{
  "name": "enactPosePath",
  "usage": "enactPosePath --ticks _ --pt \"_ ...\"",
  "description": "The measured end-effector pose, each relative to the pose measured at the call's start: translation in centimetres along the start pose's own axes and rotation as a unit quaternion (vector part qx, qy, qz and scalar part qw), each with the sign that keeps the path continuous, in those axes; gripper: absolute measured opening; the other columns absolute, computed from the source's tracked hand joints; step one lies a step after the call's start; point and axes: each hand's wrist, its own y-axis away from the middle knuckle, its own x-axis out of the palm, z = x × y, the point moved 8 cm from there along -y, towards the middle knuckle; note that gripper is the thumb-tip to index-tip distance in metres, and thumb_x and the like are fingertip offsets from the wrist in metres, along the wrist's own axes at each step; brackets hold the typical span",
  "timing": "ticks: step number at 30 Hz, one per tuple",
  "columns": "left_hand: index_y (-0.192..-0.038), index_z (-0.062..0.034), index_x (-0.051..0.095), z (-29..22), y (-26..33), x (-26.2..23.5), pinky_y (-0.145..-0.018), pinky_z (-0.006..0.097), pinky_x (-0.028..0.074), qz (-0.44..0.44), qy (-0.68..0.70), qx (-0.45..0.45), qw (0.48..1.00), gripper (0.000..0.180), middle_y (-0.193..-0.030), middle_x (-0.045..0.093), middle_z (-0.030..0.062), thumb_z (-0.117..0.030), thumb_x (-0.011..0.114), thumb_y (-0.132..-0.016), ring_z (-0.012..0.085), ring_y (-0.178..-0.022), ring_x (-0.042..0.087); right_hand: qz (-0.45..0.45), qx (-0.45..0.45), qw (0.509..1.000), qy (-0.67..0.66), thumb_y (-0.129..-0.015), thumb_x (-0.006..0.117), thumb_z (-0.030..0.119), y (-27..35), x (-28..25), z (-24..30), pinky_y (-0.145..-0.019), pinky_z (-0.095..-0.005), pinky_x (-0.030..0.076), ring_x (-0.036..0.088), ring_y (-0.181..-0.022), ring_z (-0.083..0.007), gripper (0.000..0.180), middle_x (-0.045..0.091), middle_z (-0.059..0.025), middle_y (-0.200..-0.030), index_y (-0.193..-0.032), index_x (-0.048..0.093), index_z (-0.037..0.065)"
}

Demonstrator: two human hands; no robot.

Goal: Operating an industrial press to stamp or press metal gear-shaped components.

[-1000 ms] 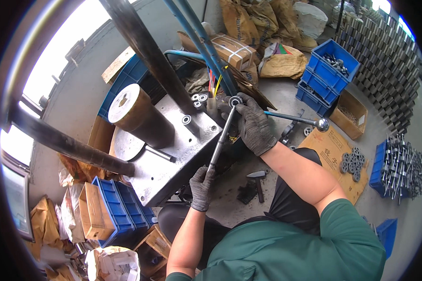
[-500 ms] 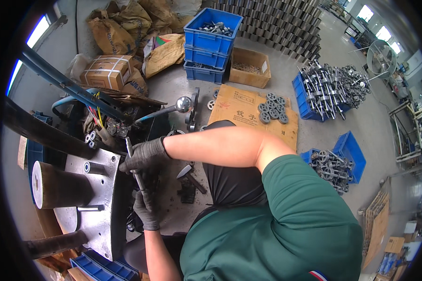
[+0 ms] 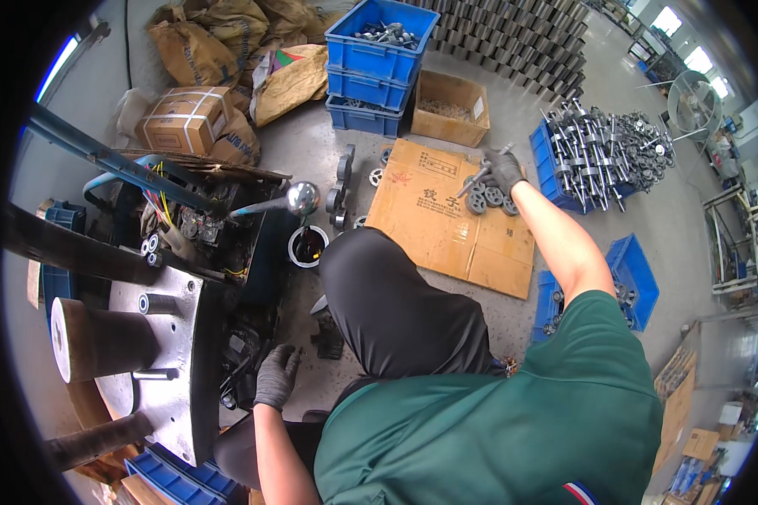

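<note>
In a dark glove, my right hand (image 3: 504, 171) grips a slim metal shaft (image 3: 473, 182) above the cardboard sheet (image 3: 417, 223). Spoked grey wheels (image 3: 477, 202) lie under and beside that hand; it partly hides them. My left hand (image 3: 276, 379), gloved too, hangs near the steel machine plate (image 3: 185, 353) with its fingers loosely apart and nothing visible in them. From the plate stick out a thick round post (image 3: 109, 341), a short pin (image 3: 156, 374) and a stub with a ring-shaped end (image 3: 156, 304).
A ball-ended lever (image 3: 303, 199) juts from the machine above a pale ring (image 3: 309, 246). Stacked blue crates (image 3: 370, 88) and an open carton (image 3: 451, 109) stand beyond the cardboard. On the right are crates heaped with shafts (image 3: 598, 156) and an angled blue crate (image 3: 633, 282).
My right hand has swung from the machine across to the wheels on the cardboard, carrying the shaft. My left hand has let go of the shaft and opened, staying near the plate.
</note>
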Motion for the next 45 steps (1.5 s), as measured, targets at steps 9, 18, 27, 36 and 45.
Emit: enactPosePath --ticks 9,18,27,36,45 --pt "-0.122 -0.0043 0.073 2.5 0.3 2.2 -0.097 0.053 0.055 0.061 -0.062 -0.052 0.995 0.036 -0.116 0.074 0.0261 -0.035 0.068 -0.102 0.0462 -0.112 0.07 -0.242 0.076 0.923 -0.291 -0.105 0.066 0.048 -6.8 -9.4 -15.7 -0.046 -0.0446 0.059 0.076 -0.061 -0.0362 0.043 0.073 -0.0155 -0.081 -0.109 0.063 0.006" --pt "-0.122 -0.004 0.074 3.6 0.8 2.2 -0.096 0.052 0.056 0.051 -0.063 -0.07 0.994 0.035 -0.117 0.075 0.0255 -0.033 0.067 -0.103 0.0465 -0.112 0.07 -0.118 -0.037 0.991 0.06 -0.101 0.065 0.047 -11.6 -5.7 -12.5 -0.065 -0.0422 0.058 0.076 -0.074 -0.029 0.049 0.078 -0.0177 -0.091 -0.103 0.074 -0.001" --pt "-0.123 -0.0036 0.073 5.0 1.7 2.2 -0.096 0.054 0.055 0.046 -0.078 -0.108 0.99 0.034 -0.117 0.075 0.0274 -0.031 0.067 -0.103 0.0491 -0.112 0.07 -0.279 -0.055 0.958 -0.037 -0.103 0.064 0.052 -7.0 -7.5 -13.5 -0.081 -0.0419 0.061 0.08 -0.089 -0.0277 0.055 0.081 -0.017 -0.1 -0.115 0.077 0.0" --pt "-0.122 -0.0039 0.073 6.8 2.8 2.4 -0.096 0.053 0.055 0.055 -0.076 -0.128 0.987 0.034 -0.113 0.076 0.0271 -0.031 0.068 -0.103 0.0498 -0.11 0.07 -0.131 -0.159 0.963 0.174 -0.082 0.086 0.049 -7.0 -0.5 -15.7 -0.092 -0.0408 0.058 0.075 -0.1 -0.0304 0.056 0.078 -0.0176 -0.108 -0.118 0.075 0.008" --pt "-0.12 -0.0051 0.074 6.3 3.6 2.6 -0.095 0.054 0.056 0.069 -0.113 -0.122 0.984 0.033 -0.112 0.076 0.027 -0.033 0.069 -0.101 0.048 -0.109 0.071 -0.178 0.134 0.919 0.327 -0.101 0.066 0.037 -9.4 4.6 -15.9 -0.112 -0.0476 0.055 0.066 -0.132 -0.0387 0.045 0.055 -0.0195 -0.151 -0.143 0.067 0.02"
